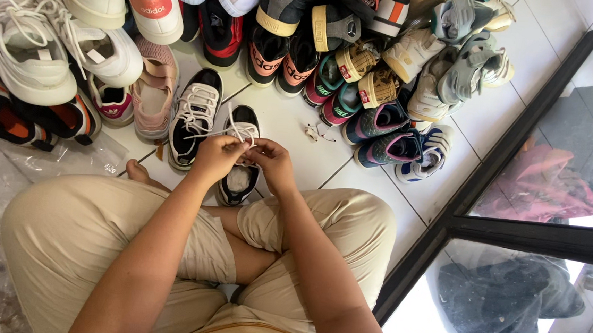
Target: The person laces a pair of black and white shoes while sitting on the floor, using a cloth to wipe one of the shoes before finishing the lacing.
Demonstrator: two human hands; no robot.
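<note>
A black and white sneaker stands on the white tiled floor just in front of my crossed legs. My left hand and my right hand meet above it, and both pinch its white laces, which loop up from the shoe's tongue. The matching black and white sneaker lies right beside it on the left, its laces loose. My beige trousers fill the lower part of the view.
A big heap of several sneakers in white, pink, black, grey and teal rings the far side of the floor. Clear plastic sheeting lies at my left. A black-framed glass door runs along the right.
</note>
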